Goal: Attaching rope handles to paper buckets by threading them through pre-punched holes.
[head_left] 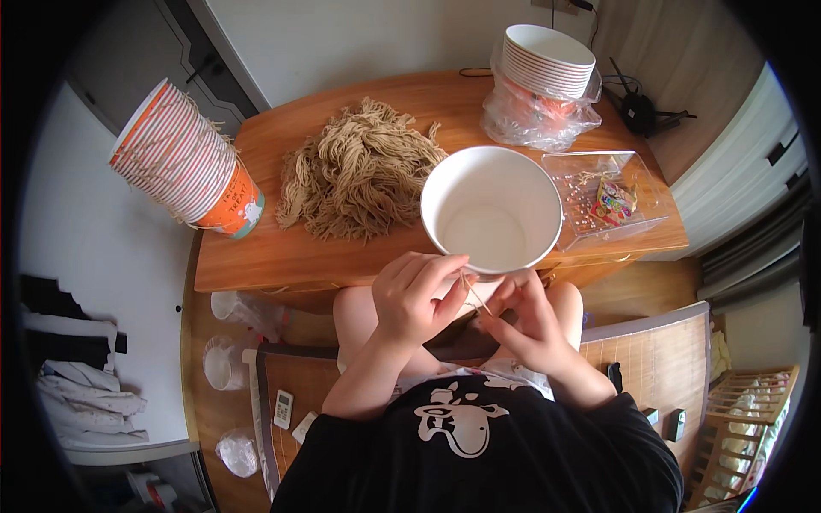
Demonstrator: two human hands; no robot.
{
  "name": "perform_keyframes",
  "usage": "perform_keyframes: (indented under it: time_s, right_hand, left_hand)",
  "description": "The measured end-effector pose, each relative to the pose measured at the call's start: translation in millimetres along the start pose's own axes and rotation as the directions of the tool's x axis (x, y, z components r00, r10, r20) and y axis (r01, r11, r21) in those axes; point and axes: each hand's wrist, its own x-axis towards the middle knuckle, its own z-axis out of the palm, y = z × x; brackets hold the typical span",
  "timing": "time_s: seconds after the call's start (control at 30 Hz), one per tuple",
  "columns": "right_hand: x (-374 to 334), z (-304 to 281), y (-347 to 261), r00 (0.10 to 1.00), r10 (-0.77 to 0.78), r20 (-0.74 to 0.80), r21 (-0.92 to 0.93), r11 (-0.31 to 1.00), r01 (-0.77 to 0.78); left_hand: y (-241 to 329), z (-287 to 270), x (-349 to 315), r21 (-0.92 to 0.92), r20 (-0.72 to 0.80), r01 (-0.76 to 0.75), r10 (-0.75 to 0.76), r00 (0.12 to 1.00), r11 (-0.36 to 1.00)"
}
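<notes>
A thin beige cord (475, 294) stretches between my two hands in front of my lap. My left hand (417, 295) pinches its upper end between thumb and forefinger. Its lower end is in the closed fingers of my right hand (528, 318). Just beyond them is a large white paper bucket (446, 195), its open mouth tilted up toward me. My fingertips are close to its near rim; I cannot tell whether they touch it. To the bucket's left lies a big tangled pile of beige cords (363, 171) on the wooden desk (295, 255).
A tall stack of orange and white paper buckets (184, 158) leans at the desk's left, cords hanging from it. At the back right, white buckets (547, 60) stand in clear plastic. A clear tray (629, 224) holds small beads and a colourful packet. A black router (640, 111) sits behind.
</notes>
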Motion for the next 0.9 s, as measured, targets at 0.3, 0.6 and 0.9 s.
perform_keyframes:
  time_s: [0.3,0.6,0.9]
  right_hand:
    - [26,-74,-48,0.980,-0.082,-0.183,-0.080,0.994,0.068]
    - [54,-96,-21,0.961,-0.054,-0.272,-0.103,0.994,0.026]
    - [34,-90,-15,0.971,-0.222,-0.089,-0.389,0.905,0.172]
  left_hand:
    - [-33,-17,-6,-0.001,-0.006,0.059,-0.059,0.998,0.998]
    - [-86,-22,10,-0.380,0.047,0.162,-0.156,0.987,0.911]
    - [-112,-16,55,-0.578,0.538,0.634,-0.344,0.770,0.514]
